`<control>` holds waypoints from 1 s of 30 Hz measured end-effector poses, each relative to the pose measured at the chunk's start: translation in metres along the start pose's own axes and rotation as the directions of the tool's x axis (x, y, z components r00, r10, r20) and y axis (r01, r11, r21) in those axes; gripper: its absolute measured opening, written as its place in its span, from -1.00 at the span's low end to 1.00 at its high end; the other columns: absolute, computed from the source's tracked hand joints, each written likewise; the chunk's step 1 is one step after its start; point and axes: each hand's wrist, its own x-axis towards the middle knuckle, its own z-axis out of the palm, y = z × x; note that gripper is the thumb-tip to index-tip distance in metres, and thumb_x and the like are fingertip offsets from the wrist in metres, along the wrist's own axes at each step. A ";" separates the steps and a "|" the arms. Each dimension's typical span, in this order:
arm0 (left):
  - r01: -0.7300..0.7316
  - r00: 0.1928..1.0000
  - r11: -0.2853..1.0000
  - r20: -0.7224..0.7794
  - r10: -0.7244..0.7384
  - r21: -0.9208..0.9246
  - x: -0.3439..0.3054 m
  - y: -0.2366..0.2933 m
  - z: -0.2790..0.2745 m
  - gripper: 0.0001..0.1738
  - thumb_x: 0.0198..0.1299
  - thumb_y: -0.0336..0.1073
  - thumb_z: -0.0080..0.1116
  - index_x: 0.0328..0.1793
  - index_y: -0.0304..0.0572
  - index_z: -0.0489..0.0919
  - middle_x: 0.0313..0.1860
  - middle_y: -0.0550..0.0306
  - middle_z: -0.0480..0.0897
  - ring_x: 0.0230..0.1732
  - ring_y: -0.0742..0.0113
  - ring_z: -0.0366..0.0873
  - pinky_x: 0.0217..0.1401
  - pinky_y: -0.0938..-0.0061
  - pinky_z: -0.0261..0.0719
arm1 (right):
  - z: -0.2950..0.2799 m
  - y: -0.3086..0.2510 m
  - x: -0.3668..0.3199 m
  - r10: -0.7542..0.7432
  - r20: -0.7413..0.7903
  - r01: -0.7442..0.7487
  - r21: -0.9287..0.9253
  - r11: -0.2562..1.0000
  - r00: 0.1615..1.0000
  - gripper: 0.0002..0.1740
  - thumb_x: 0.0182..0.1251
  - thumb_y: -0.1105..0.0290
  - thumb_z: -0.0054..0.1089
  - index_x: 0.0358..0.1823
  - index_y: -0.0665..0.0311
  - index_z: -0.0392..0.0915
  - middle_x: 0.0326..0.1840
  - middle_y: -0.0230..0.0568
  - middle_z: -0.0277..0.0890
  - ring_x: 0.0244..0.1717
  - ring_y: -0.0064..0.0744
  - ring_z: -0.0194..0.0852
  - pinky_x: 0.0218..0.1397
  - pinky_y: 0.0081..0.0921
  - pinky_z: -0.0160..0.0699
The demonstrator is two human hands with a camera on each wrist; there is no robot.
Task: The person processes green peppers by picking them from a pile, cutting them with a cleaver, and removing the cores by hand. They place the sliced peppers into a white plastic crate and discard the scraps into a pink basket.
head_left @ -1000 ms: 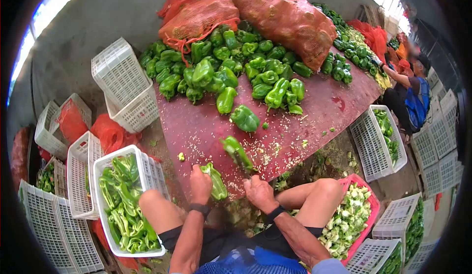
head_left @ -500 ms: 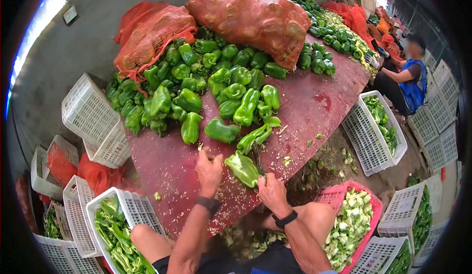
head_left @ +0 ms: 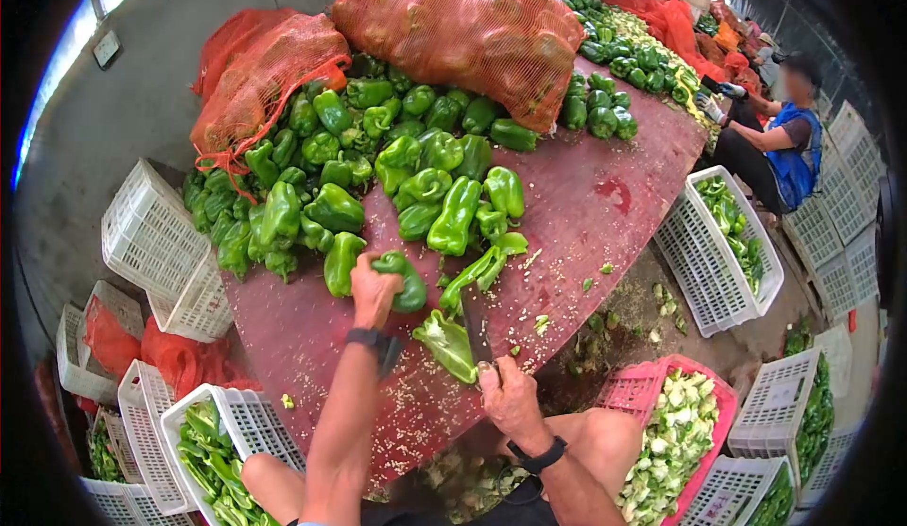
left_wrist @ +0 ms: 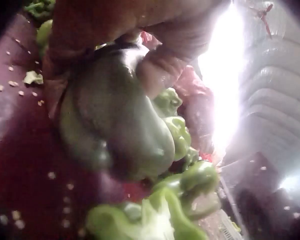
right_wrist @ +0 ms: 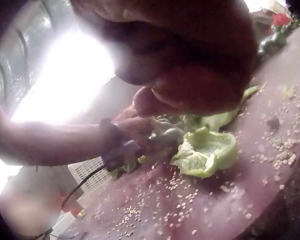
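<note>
My left hand (head_left: 374, 295) grips a whole green pepper (head_left: 406, 282) just above the red table (head_left: 576, 233); the left wrist view has this pepper (left_wrist: 117, 115) large beneath the curled fingers. A thin dark knife (head_left: 476, 326) extends upward from my right hand (head_left: 513, 401), whose fingers curl round its handle. Beside the blade lies an opened pepper piece (head_left: 446, 345), its hollow inside showing in the right wrist view (right_wrist: 207, 152). Another cut piece (head_left: 472, 276) lies farther up. In the right wrist view my right hand (right_wrist: 190, 60) is curled, and the knife is hidden.
Green peppers (head_left: 331, 207) are heaped beneath two red mesh sacks (head_left: 463, 35). White crates (head_left: 215, 432) stand at left and right, and a pink basket (head_left: 723, 413) holds pale trimmings at lower right. A person (head_left: 784, 139) sits at the far right. Seeds litter the table.
My left hand has moved up toward the heap and taken hold of a whole pepper. The opened piece near my right hand now lies on the table, and the head view has shifted.
</note>
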 end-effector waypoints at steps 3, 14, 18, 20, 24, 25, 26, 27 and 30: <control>-0.015 0.994 0.986 0.107 0.033 -0.165 -0.042 -0.016 -0.036 -0.31 -0.28 -0.47 0.28 0.18 -0.32 0.55 -0.07 0.11 0.66 -0.12 0.25 0.59 0.02 0.41 0.60 | 0.008 0.003 -0.010 0.049 0.065 -0.046 -0.037 0.998 0.997 -0.70 0.48 0.22 0.14 -0.29 0.33 0.40 -0.54 0.15 0.44 -0.49 0.22 0.48 -0.41 0.03 0.41; -0.172 0.978 0.982 -0.135 0.160 -0.082 -0.192 -0.052 -0.088 -0.15 0.03 -0.45 0.51 0.50 -0.34 0.40 0.24 -0.08 0.55 0.23 0.19 0.56 0.34 0.35 0.54 | 0.022 -0.025 -0.058 -0.182 0.331 0.199 -0.018 0.980 0.926 -0.79 0.47 0.31 0.17 -0.21 0.30 0.42 -0.49 0.22 0.46 -0.37 0.34 0.54 -0.38 0.04 0.44; -0.251 0.939 0.943 -0.182 0.293 0.220 -0.192 -0.050 -0.091 -0.29 0.16 -0.35 0.43 0.45 -0.34 0.45 0.21 -0.22 0.56 0.18 0.00 0.60 0.27 0.32 0.58 | 0.034 -0.025 -0.062 -0.187 0.400 0.230 -0.060 0.971 0.897 -0.79 0.47 0.32 0.16 -0.23 0.30 0.40 -0.51 0.20 0.46 -0.36 0.35 0.54 -0.37 0.07 0.43; -0.256 0.933 0.942 -0.199 0.299 0.217 -0.191 -0.050 -0.095 -0.36 0.20 -0.35 0.38 0.40 -0.35 0.48 0.17 -0.27 0.57 0.11 -0.06 0.61 0.19 0.28 0.61 | 0.039 -0.026 -0.059 -0.194 0.414 0.243 -0.070 0.967 0.890 -0.79 0.47 0.32 0.15 -0.23 0.31 0.40 -0.51 0.21 0.47 -0.36 0.35 0.54 -0.37 0.09 0.43; -0.292 0.930 0.938 -0.173 0.324 0.186 -0.188 -0.054 -0.100 -0.39 0.19 -0.37 0.38 0.38 -0.36 0.49 0.06 -0.21 0.59 -0.03 -0.02 0.63 0.06 0.23 0.64 | 0.039 -0.041 -0.049 -0.176 0.504 0.251 -0.084 0.964 0.846 -0.79 0.48 0.31 0.12 -0.20 0.31 0.37 -0.51 0.24 0.49 -0.37 0.37 0.55 -0.36 0.14 0.45; -0.293 0.933 0.935 -0.157 0.325 0.198 -0.188 -0.053 -0.101 -0.39 0.19 -0.37 0.38 0.37 -0.36 0.49 0.03 -0.18 0.59 -0.07 -0.01 0.63 0.02 0.22 0.64 | 0.041 -0.043 -0.049 -0.178 0.509 0.255 -0.086 0.963 0.842 -0.79 0.48 0.31 0.12 -0.20 0.31 0.37 -0.51 0.24 0.49 -0.37 0.37 0.55 -0.36 0.14 0.45; -0.292 0.932 0.936 -0.161 0.325 0.195 -0.187 -0.052 -0.100 -0.39 0.19 -0.37 0.38 0.37 -0.36 0.49 0.03 -0.18 0.59 -0.07 -0.01 0.63 0.02 0.22 0.64 | 0.043 -0.044 -0.048 -0.167 0.502 0.266 -0.133 0.955 0.849 -0.78 0.48 0.31 0.12 -0.19 0.31 0.37 -0.50 0.24 0.51 -0.37 0.38 0.55 -0.35 0.15 0.47; -0.293 0.931 0.935 -0.163 0.326 0.199 -0.186 -0.051 -0.100 -0.39 0.19 -0.37 0.39 0.37 -0.36 0.49 0.01 -0.17 0.59 -0.08 -0.01 0.63 0.02 0.22 0.64 | 0.045 -0.045 -0.048 -0.155 0.492 0.274 -0.180 0.945 0.857 -0.78 0.48 0.30 0.13 -0.18 0.31 0.37 -0.49 0.25 0.52 -0.36 0.38 0.56 -0.35 0.15 0.48; -0.321 0.918 0.911 -0.150 0.367 0.260 -0.185 -0.057 -0.097 -0.36 0.19 -0.36 0.40 0.40 -0.34 0.48 0.01 -0.17 0.59 -0.06 -0.01 0.64 0.02 0.22 0.64 | 0.050 -0.047 -0.051 -0.152 0.447 0.256 -0.182 0.949 0.882 -0.75 0.47 0.25 0.18 -0.17 0.28 0.39 -0.49 0.24 0.53 -0.35 0.39 0.57 -0.33 0.15 0.51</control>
